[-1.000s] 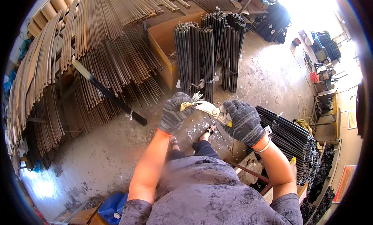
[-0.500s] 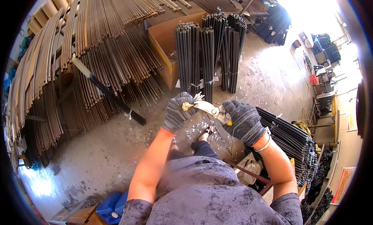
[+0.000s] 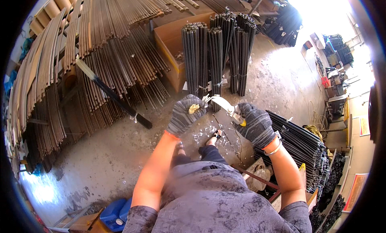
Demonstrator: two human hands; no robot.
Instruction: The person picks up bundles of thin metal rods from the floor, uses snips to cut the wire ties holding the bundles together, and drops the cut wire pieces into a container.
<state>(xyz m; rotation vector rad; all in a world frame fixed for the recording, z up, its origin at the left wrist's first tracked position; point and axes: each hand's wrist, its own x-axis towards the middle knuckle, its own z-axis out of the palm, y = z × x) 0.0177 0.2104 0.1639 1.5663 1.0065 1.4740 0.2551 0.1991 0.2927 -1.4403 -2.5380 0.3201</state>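
My left hand (image 3: 183, 117), in a grey striped knit glove, is closed around a bunch of thin whitish strips (image 3: 206, 98). Their pale ends stick out toward the right, and a yellowish clump (image 3: 194, 108) shows at the fist. My right hand (image 3: 256, 126), gloved the same way, grips a pair of hand shears (image 3: 225, 104) with pale metal jaws and yellow on the handle. The jaws point up and left, close to the strip ends. Fingers hide most of the handles.
Dark tube bundles (image 3: 196, 58) stand upright ahead, beside an open cardboard box (image 3: 168, 68). Long rods lie on racks (image 3: 108, 40) at the left. More black tubes (image 3: 299, 140) are stacked at the right. White scraps (image 3: 225, 146) litter the floor; blue jugs (image 3: 110, 217) sit lower left.
My right hand has drawn the shears slightly right, and their jaws have tilted upward from the strips. The left hand has turned a little, showing more of the yellowish clump.
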